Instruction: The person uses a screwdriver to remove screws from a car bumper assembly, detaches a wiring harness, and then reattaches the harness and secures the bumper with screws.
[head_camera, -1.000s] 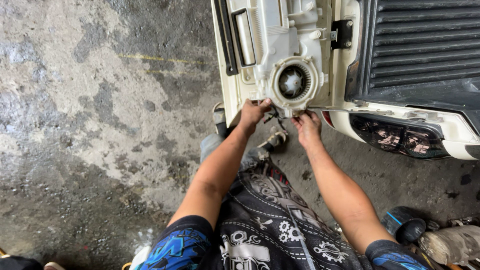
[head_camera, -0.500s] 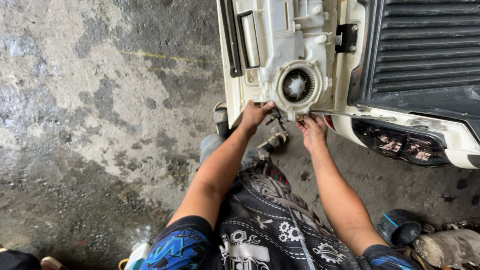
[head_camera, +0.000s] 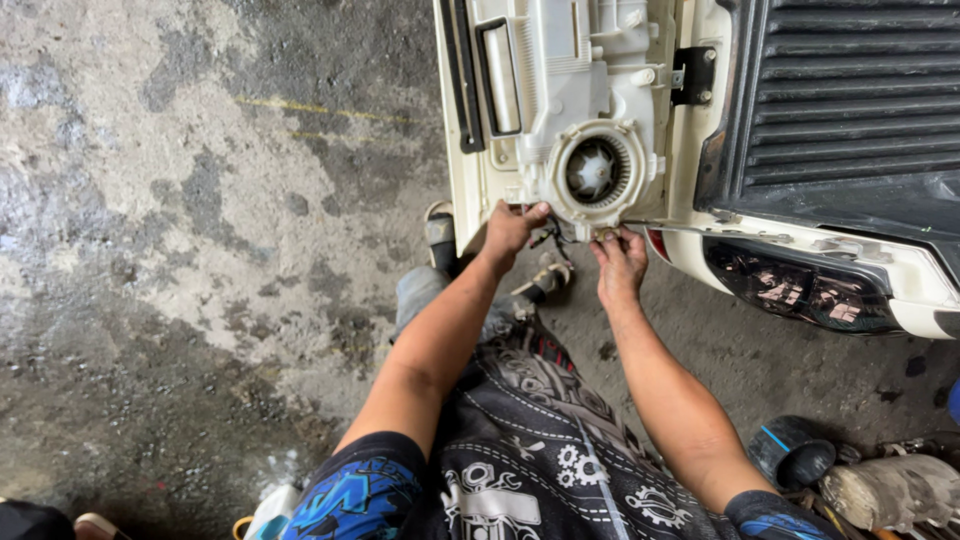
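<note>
Concrete floor (head_camera: 200, 250): grey, stained and blotchy, fills left half; faint yellow line near top.
Vehicle body (head_camera: 900, 290): cream panel at right, cut off by top and right edges; dark ribbed surface (head_camera: 850, 110) above it, reddish lamp lens (head_camera: 800, 295) low on the panel.
Lamp housing (head_camera: 570, 110): off-white plastic back of a light unit, top centre, upper part out of frame; black strips down its left side.
Round socket (head_camera: 595, 172): ribbed ring opening on the housing's lower edge, dark inside, just above both hands.
Left hand (head_camera: 512, 230): fingers curled together, tips pressed on the housing's bottom edge left of the socket; whether it grips anything is hard to tell.
Right hand (head_camera: 622, 262): fingers bunched at the bottom edge right under the socket, pinching a small part; part too small to make out.
Wires (head_camera: 552, 240): dark bits between the hands, unclear.
Sandalled foot (head_camera: 440, 238): below the housing, partly hidden by left arm.
Clothing (head_camera: 520, 470): black printed fabric, blue sleeves, cut by bottom edge.
Black cylinder (head_camera: 792, 452): on floor bottom right, beside dirty clutter (head_camera: 890, 490), hard to identify.
</note>
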